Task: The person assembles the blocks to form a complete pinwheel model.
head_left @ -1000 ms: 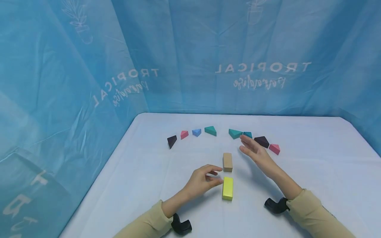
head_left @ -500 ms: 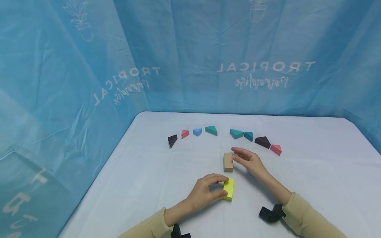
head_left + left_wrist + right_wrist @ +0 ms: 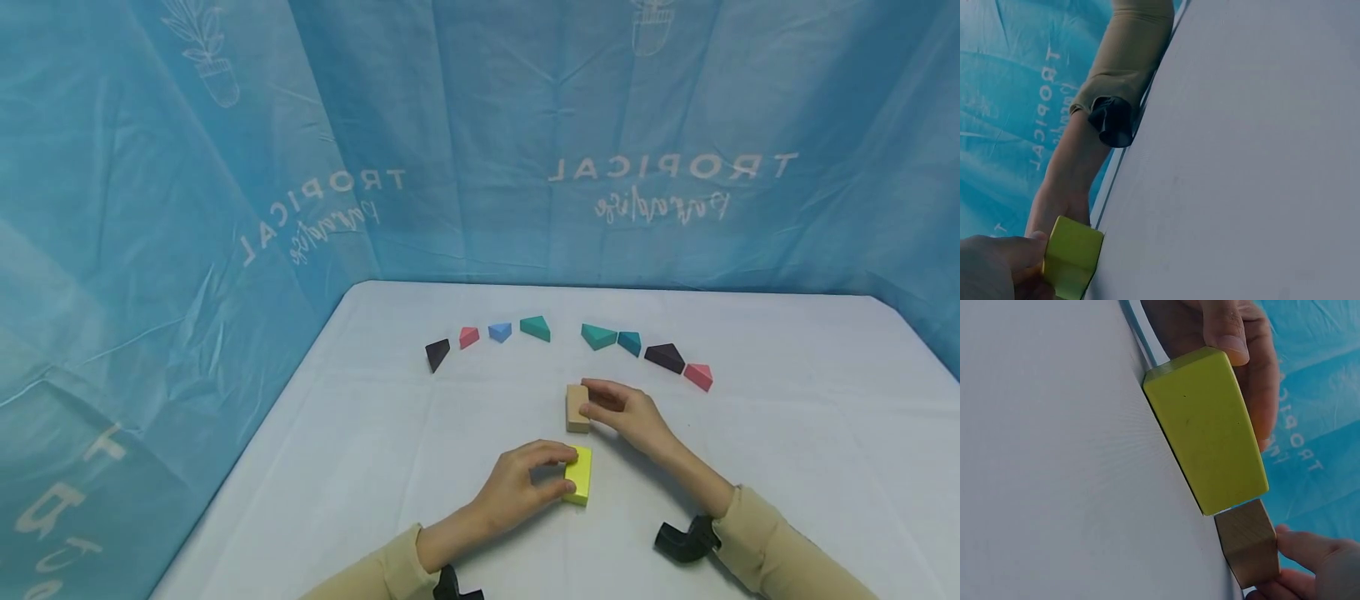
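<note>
On the white table, my left hand (image 3: 513, 483) holds a yellow rectangular block (image 3: 581, 475) by its left side, thumb and fingers bent against it. Just beyond it lies a plain wooden block (image 3: 576, 404). My right hand (image 3: 637, 421) grips that one from the right. The right wrist view shows the yellow block (image 3: 1210, 431) large, close to the wooden block (image 3: 1247, 540), with right-hand fingers (image 3: 1307, 547) against the wood. In the left wrist view, left-hand fingers (image 3: 1019, 250) touch the yellow block (image 3: 1075, 253). The blocks' undersides are hidden.
An arc of small blocks lies farther back. At left are black (image 3: 437, 355), pink (image 3: 468, 336), blue (image 3: 500, 332) and green (image 3: 535, 327) ones. At right are green (image 3: 598, 336), teal (image 3: 629, 342), black (image 3: 664, 357) and pink (image 3: 698, 376) ones. Blue curtains (image 3: 480, 167) surround the table.
My right hand has come back from beside the teal block to the wooden block and taken hold of it. My left hand has moved onto the yellow block and gripped it.
</note>
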`<move>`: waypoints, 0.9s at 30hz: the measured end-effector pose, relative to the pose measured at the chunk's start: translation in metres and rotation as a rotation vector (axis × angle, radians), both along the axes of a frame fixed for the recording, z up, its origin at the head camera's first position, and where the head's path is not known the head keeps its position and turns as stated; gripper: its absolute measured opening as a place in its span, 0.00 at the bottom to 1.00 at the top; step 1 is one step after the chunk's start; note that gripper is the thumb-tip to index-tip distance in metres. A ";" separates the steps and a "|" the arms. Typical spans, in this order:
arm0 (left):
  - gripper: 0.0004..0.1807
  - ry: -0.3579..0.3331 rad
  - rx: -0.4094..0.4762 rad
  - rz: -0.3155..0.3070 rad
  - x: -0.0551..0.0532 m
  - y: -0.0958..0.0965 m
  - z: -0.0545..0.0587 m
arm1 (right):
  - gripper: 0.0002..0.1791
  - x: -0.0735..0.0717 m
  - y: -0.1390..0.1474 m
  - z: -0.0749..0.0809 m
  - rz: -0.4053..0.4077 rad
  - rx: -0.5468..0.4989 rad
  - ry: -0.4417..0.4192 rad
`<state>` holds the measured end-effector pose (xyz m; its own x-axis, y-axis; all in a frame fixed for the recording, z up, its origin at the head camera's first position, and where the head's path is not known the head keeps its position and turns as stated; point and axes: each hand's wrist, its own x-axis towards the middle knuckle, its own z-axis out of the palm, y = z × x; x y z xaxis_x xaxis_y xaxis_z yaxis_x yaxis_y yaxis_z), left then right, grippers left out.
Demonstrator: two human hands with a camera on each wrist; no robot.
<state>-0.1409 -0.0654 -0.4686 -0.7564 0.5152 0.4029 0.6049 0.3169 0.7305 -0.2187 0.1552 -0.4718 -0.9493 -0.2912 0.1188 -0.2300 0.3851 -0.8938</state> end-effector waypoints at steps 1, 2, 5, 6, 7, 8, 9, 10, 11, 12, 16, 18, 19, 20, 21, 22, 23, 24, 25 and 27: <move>0.18 0.016 -0.004 0.005 0.001 0.000 -0.001 | 0.31 0.001 0.000 0.001 -0.001 0.003 0.001; 0.18 0.031 -0.007 0.011 0.001 0.000 -0.001 | 0.30 0.002 0.000 0.001 -0.002 0.007 0.003; 0.17 0.051 -0.011 0.036 0.002 0.001 -0.002 | 0.30 0.005 -0.001 0.002 -0.008 0.018 0.018; 0.17 0.065 -0.017 0.047 0.002 0.001 -0.003 | 0.30 0.006 -0.001 0.002 -0.011 0.018 0.019; 0.17 0.079 -0.023 0.058 0.002 0.001 -0.003 | 0.29 0.007 -0.001 0.002 -0.012 0.023 0.027; 0.17 0.082 -0.029 0.070 0.001 0.002 -0.002 | 0.29 0.007 -0.002 0.002 -0.015 0.023 0.029; 0.17 0.085 -0.038 0.080 0.000 0.002 -0.002 | 0.29 0.007 -0.003 0.002 -0.016 0.022 0.034; 0.17 0.090 -0.047 0.089 -0.001 0.003 -0.001 | 0.29 0.006 -0.003 0.002 -0.020 0.020 0.034; 0.17 0.101 -0.062 0.100 -0.001 0.003 0.000 | 0.29 0.006 -0.004 0.002 -0.020 0.019 0.038; 0.17 0.103 -0.071 0.106 -0.002 0.004 0.001 | 0.29 0.006 -0.005 0.002 -0.019 0.016 0.044; 0.18 0.114 -0.116 0.127 -0.004 0.006 0.005 | 0.28 0.007 -0.007 0.004 -0.012 0.008 0.044; 0.18 0.123 -0.135 0.135 -0.005 0.006 0.006 | 0.28 0.009 -0.007 0.005 -0.005 0.009 0.036; 0.18 0.124 -0.141 0.138 -0.005 0.005 0.006 | 0.28 0.010 -0.008 0.005 -0.002 0.011 0.032; 0.18 0.124 -0.145 0.140 -0.004 0.005 0.006 | 0.28 0.011 -0.008 0.006 0.000 0.006 0.025; 0.18 0.126 -0.148 0.142 -0.005 0.005 0.006 | 0.28 0.012 -0.009 0.006 0.004 0.004 0.024; 0.18 0.124 -0.146 0.141 -0.004 0.005 0.006 | 0.28 0.012 -0.009 0.007 0.005 -0.001 0.023; 0.18 0.122 -0.145 0.140 -0.004 0.005 0.006 | 0.28 0.013 -0.009 0.007 0.008 -0.004 0.026; 0.18 0.121 -0.143 0.140 -0.004 0.005 0.007 | 0.28 0.013 -0.010 0.007 0.009 -0.009 0.027; 0.18 0.125 -0.143 0.140 -0.004 0.005 0.006 | 0.28 0.014 -0.010 0.007 0.011 -0.010 0.031; 0.18 0.127 -0.143 0.139 -0.005 0.005 0.005 | 0.28 0.014 -0.010 0.007 0.015 -0.011 0.036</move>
